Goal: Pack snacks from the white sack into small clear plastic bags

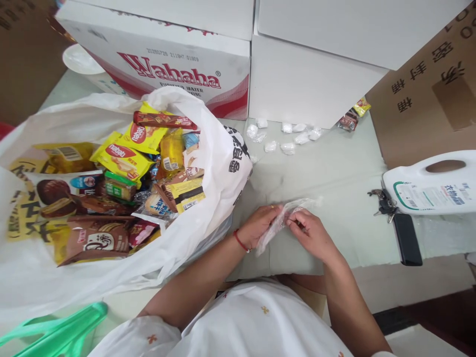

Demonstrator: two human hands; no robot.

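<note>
Over the front of the pale table, a clear plastic bag (268, 241) is stretched between my two hands, crumpled into a long strip. My left hand (260, 224), with a red cord at the wrist, is closed on its left part. The fingers of my right hand (308, 230) pinch it from the other side. Left of them, a big white plastic bag (219, 148) stands wide open, full of packaged snacks such as yellow nabati packets (122, 157) and a brown pouch (97, 239). Several small folded clear bundles (287, 148) lie beyond my hands.
A Wahaba water carton (178, 69) and white boxes (297, 74) line the back. To the right are a white jug (435, 184), keys (385, 204), a black phone (407, 240) and small snack packets (349, 120). A green hanger-like item (70, 327) is at lower left.
</note>
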